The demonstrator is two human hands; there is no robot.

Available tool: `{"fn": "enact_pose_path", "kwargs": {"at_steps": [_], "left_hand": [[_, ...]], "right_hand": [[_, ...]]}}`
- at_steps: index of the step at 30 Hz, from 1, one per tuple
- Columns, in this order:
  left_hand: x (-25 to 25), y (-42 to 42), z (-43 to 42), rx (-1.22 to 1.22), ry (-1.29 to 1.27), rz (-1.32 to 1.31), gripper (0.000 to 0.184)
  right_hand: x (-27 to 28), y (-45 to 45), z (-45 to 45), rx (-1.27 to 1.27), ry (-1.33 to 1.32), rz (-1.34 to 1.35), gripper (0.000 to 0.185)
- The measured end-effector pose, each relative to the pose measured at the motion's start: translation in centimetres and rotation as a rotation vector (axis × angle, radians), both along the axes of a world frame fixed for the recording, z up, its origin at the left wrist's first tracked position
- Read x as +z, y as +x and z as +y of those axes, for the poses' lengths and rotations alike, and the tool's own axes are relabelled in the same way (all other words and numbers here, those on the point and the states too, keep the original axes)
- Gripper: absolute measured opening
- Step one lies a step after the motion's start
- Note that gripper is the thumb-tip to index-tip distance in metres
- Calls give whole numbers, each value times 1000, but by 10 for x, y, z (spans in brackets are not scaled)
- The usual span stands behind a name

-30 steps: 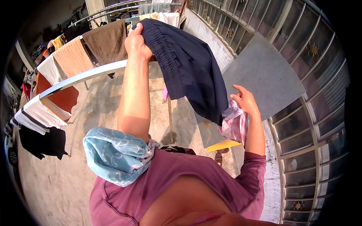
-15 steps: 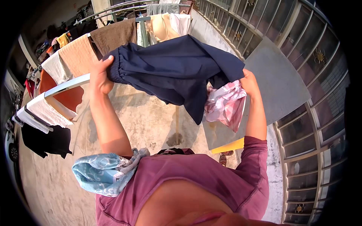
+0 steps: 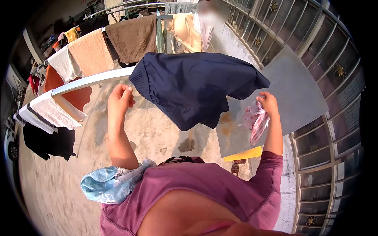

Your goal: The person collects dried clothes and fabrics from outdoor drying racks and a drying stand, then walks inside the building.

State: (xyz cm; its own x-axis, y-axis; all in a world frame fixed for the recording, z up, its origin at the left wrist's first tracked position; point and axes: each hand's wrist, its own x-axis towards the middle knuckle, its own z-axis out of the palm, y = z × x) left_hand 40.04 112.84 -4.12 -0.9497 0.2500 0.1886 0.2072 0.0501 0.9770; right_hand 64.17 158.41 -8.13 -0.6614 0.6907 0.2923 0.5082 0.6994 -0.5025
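Note:
Navy shorts (image 3: 197, 86) with a gathered elastic waistband lie draped over the metal rail (image 3: 94, 79). Just below the waistband is my left hand (image 3: 122, 96), its fingers curled closed with nothing visible in them, apart from the fabric. My right hand (image 3: 269, 104) is beside the far leg end of the shorts, gripping a crumpled pink-and-white checked cloth (image 3: 258, 122) that hangs beneath the fingers. A light blue patterned cloth (image 3: 104, 185) hangs over my left arm near the elbow.
Further along the rail hang a brown towel (image 3: 132, 38), a peach towel (image 3: 89, 51) and white towels (image 3: 51, 110). A beige bra (image 3: 184, 31) hangs behind. On the right, a grey panel (image 3: 293, 90) leans by the barred windows (image 3: 328, 129). A black garment (image 3: 49, 141) hangs lower left.
Both hands have let go of the navy shorts, which now rest over the rail. My left hand has moved right and down; my right hand has lowered, keeping the pink checked cloth.

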Motion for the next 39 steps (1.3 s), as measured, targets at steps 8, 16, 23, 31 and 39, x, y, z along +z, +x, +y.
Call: {"fn": "enact_pose_path", "kwargs": {"at_steps": [8,16,23,31,39], "left_hand": [[-66,-2,32,-199,-280,-202,18],[-89,15,27,-509,-302,-272,19],[-105,21,-10,-633,-255,-319,17],[-111,20,-34,-748,-256,-353,19],[-96,44,-172,-903,668,-921,59]], "right_hand": [[-25,-19,-211,808,-254,-247,30],[-10,-71,-365,1526,-195,-442,44],[-27,-85,-438,1868,-369,-86,36],[-7,-89,-478,1887,-658,-309,15],[17,-98,-402,1264,-873,77,13]]}}
